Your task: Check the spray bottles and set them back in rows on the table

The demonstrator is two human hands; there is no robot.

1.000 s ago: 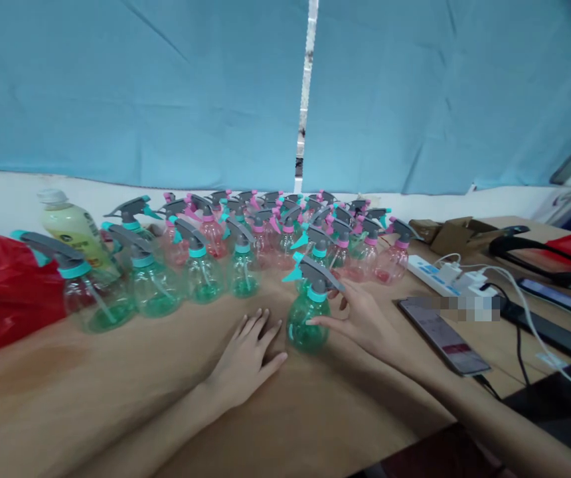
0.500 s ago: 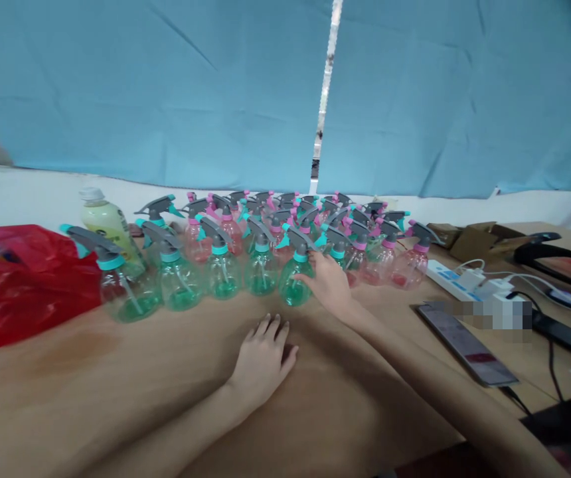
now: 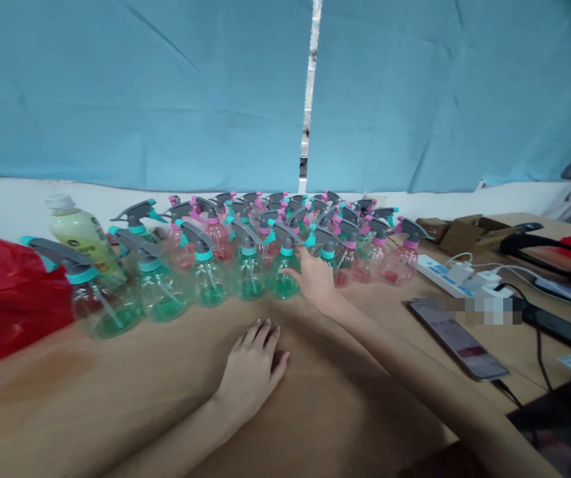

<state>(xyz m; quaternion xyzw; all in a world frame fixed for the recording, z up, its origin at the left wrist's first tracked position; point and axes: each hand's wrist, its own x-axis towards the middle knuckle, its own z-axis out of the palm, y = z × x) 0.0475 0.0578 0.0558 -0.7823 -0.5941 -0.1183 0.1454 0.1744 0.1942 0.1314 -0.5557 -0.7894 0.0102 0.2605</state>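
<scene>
Fingers stretched out, my left hand lies open on the wooden table with nothing in it. Farther forward, my right hand is closed round the right side of a clear spray bottle with a turquoise collar, a grey trigger head and green colour in its base. Its thumb lies across the bottle's front; some fingertips are hidden. Similar green-tinted spray bottles stand in a row to its left. Pink-tinted spray bottles stand to the right, with several more crowded behind.
At the left are a red plastic bag and a pale yellow drink bottle. On the right lie a white power strip with plugs and cables, a phone and cardboard. A blue cloth hangs behind.
The camera view has shifted, so the bottles and both hands appear a little farther left. My right hand stays at the same spray bottle, and my left hand still rests on the table.
</scene>
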